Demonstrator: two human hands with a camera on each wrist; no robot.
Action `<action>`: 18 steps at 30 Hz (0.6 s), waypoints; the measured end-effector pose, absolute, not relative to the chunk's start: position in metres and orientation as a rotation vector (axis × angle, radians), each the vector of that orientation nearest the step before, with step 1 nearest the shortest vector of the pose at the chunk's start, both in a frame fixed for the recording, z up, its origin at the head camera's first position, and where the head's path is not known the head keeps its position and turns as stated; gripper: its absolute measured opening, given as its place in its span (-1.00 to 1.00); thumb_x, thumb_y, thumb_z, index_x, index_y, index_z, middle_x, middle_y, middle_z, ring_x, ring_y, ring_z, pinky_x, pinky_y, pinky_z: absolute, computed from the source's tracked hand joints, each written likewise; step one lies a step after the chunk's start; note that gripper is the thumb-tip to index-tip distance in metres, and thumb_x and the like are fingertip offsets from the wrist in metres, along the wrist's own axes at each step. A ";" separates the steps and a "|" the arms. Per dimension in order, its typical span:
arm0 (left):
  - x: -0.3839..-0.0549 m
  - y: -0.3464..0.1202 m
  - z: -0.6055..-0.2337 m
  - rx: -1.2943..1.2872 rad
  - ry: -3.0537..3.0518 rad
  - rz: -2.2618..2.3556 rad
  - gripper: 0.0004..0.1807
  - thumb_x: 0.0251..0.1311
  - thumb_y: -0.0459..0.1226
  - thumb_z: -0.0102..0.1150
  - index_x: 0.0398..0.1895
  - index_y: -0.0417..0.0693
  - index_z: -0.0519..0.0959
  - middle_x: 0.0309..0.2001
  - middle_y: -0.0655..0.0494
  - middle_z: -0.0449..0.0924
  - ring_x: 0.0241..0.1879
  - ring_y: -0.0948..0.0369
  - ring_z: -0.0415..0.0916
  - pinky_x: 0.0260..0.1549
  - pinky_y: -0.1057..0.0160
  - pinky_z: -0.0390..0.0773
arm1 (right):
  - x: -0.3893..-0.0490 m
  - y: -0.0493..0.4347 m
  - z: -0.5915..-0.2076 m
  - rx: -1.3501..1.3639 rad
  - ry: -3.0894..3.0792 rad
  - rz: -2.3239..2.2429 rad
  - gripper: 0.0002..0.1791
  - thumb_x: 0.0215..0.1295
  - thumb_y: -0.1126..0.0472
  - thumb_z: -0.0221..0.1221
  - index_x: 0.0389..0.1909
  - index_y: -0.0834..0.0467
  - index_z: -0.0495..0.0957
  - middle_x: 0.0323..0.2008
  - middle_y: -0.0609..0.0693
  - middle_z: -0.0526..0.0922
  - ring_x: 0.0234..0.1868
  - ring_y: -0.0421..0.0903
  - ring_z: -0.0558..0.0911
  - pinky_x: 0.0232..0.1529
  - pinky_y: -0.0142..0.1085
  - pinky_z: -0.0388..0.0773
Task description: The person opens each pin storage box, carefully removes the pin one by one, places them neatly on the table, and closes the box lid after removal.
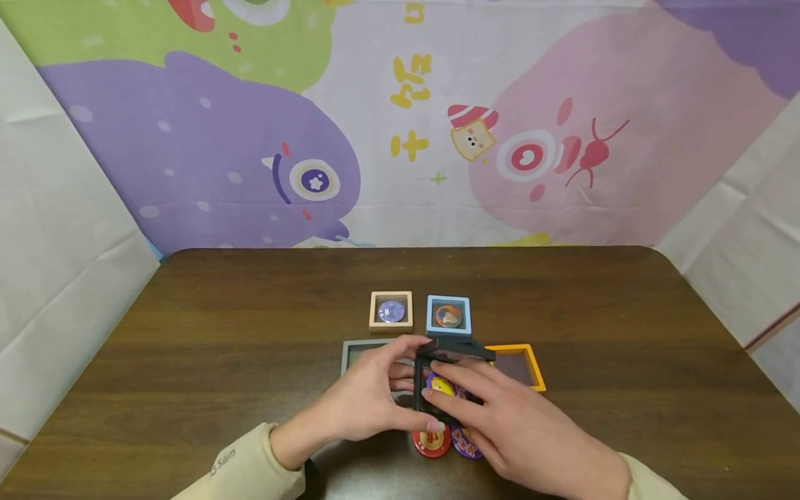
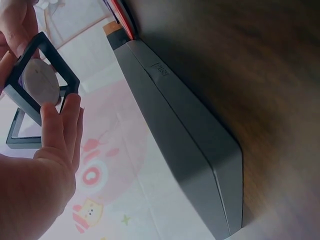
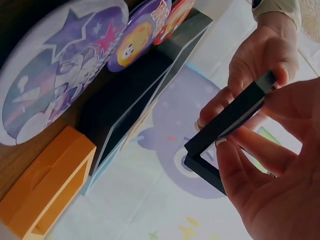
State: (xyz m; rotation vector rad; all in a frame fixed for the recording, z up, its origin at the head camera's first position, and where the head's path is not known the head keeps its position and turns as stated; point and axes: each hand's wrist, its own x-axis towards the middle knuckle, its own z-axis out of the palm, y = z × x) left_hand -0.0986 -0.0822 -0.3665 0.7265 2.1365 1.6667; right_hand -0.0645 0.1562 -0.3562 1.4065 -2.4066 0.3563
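Note:
A black hinged display frame is held up over the table, with its lid raised on the far side. My left hand grips the frame at its left, thumb along the near edge and fingers at the far side. A round purple badge with a yellow figure is inside the frame; its pale back shows from below in the left wrist view. My right hand holds this badge at the frame, fingers reaching across its face. In the right wrist view the frame appears edge-on.
Beneath the hands are a red badge, a purple badge and a larger unicorn badge. A grey frame and an orange frame flank the hands. Farther back, beige and light-blue frames contain badges.

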 end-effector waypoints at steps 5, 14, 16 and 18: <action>-0.098 -0.082 -0.367 0.744 2.118 1.667 -0.01 -0.15 -0.35 0.63 0.40 -0.17 0.27 0.12 -0.03 0.44 0.00 0.25 0.63 0.00 0.28 0.59 | -0.063 0.156 -0.355 1.429 -2.429 0.277 -0.28 0.11 0.20 0.40 0.35 -0.02 0.44 0.32 0.04 0.42 0.28 0.06 0.40 0.14 -0.04 0.52; -0.099 -0.083 -0.369 0.764 2.095 1.669 0.00 -0.15 -0.37 0.62 0.41 -0.13 0.26 0.15 -0.04 0.43 0.08 -0.02 0.60 -0.03 0.27 0.60 | -0.065 0.156 -0.356 1.400 -2.450 0.386 -0.47 0.18 0.20 0.34 0.21 -0.07 0.51 0.14 -0.06 0.45 0.16 -0.05 0.43 0.10 -0.12 0.54; -0.099 -0.083 -0.369 0.764 2.091 1.673 0.00 -0.15 -0.38 0.61 0.42 -0.13 0.26 0.15 -0.04 0.43 0.08 -0.02 0.60 -0.03 0.27 0.60 | -0.067 0.156 -0.356 1.380 -2.456 0.415 -0.51 0.19 0.20 0.34 0.17 -0.07 0.54 0.11 -0.08 0.46 0.13 -0.08 0.43 0.07 -0.15 0.55; -0.100 -0.083 -0.369 0.759 2.089 1.683 0.01 -0.16 -0.39 0.61 0.42 -0.13 0.26 0.15 -0.05 0.42 0.08 -0.02 0.60 -0.02 0.25 0.60 | -0.068 0.157 -0.355 1.354 -2.451 0.453 -0.58 0.20 0.21 0.34 0.10 -0.07 0.57 0.05 -0.11 0.47 0.06 -0.11 0.45 0.02 -0.20 0.55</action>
